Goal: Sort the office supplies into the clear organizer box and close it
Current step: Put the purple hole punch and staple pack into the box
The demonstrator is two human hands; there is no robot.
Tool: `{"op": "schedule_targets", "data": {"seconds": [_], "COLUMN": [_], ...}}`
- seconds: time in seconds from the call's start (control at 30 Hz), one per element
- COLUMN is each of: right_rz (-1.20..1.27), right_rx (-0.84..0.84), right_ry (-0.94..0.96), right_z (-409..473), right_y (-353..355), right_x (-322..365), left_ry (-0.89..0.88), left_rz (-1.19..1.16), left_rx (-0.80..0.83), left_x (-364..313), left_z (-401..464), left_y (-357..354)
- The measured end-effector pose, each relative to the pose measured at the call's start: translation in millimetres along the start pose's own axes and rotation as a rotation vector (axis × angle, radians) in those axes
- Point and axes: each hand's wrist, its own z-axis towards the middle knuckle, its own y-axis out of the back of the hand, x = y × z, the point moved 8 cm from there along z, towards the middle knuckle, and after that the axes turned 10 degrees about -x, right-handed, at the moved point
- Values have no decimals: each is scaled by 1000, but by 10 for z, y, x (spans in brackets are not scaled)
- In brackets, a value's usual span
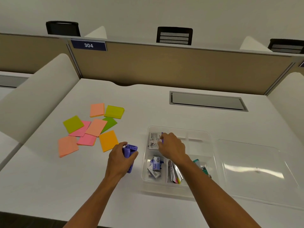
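L hand (120, 159) grips purple stapler (130, 155), long axis near-far, upright on desk (148, 104)

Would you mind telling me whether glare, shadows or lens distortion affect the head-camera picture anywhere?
In the head view, glare streaks across the clear lid lying right of the organizer box; the wide-angle lens bows the partition and the desk edges; lighting is soft and even, with only faint shadows under the left hand and the sticky notes; the items in the box look slightly soft.
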Motion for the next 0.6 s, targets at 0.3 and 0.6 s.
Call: {"op": "schedule_targets", "data": {"seconds": [0.3,0.6], "right_rz": [701,963], "right_rx": [182,294], "right_ry": [-91,-161], "right_z": [-193,-344], "right_y": [61,136], "right_x": [84,-176], "left_ry": [-106,-226], "left_rz": [-4,32], "left_rx": [149,302], "left_x": [-538,-840], "left_z": [-94,-234], "left_y": [-479,-872]}}
